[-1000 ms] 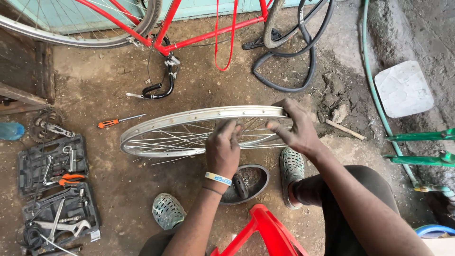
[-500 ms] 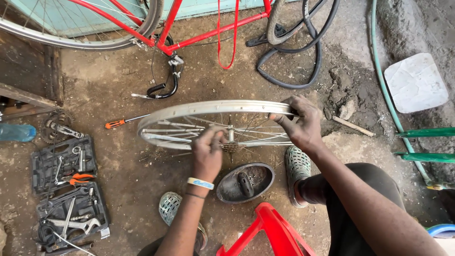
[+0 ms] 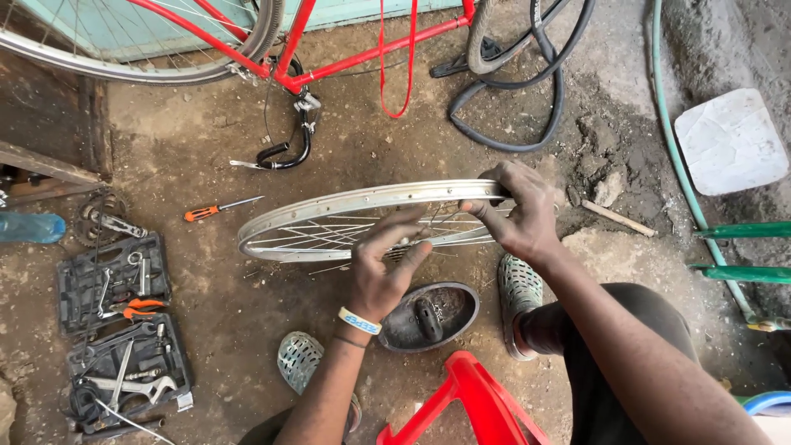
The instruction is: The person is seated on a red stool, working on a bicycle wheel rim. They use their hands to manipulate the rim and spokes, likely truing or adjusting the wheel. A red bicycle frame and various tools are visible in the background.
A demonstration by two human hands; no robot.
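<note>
A bare metal bicycle wheel rim with thin spokes is held level above the dirt ground, in the middle of the view. My right hand grips the rim's right end, fingers wrapped over its edge. My left hand, with a pale band on the wrist, reaches into the spokes near the hub with its fingers spread; whether it pinches a spoke I cannot tell. Below the wheel lies a dark oval bowl with a small part in it.
A red bicycle frame and tyres lie ahead. An orange-handled screwdriver and an open black tool case are at the left. A red plastic stool, green hose, white slab and sandalled feet surround me.
The wheel has shifted right in view and sits flatter. My left hand slid from the rim's top edge down into the spokes. My right hand kept its grip on the rim.
</note>
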